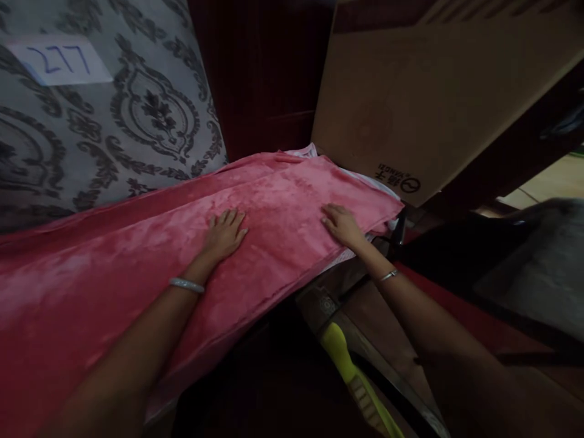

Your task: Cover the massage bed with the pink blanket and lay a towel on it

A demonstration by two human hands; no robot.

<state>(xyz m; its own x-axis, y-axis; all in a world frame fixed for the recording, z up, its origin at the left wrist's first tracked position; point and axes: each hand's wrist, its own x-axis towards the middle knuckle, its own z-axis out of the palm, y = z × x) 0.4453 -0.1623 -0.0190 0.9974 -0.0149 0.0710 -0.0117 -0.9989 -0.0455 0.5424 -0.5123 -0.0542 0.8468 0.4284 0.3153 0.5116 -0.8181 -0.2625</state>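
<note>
OK, at left hand (223,233): fingers slightly spread, thumb out to the side, palm down, gripping nothing. At right hand (342,225): fingers close together, thumb apart, nothing pinched as far as visible.

Pressing on pink plush cloth (280,228) with both, directly beneath the fingers. Extends well past the left hand to the near left, only a short way past the right hand to the far right corner. Flat between the hands, no bunching there.

Progress, judging by the lie of the cloth: mostly spread and fairly smooth around the hands. Probably not finished along the far left side: darker fold or second layer there, ruffled far edge, pale layer (371,181) peeking out at far right. Can't tell about the near left end, cut off by the frame.

Further out: patterned grey panel (155,121) at far left, with paper card (61,61) marked 277. Large cardboard box (433,97) at far right. Yellow-green object (341,353) at near right, below the cloth's edge, too dim to identify.
</note>
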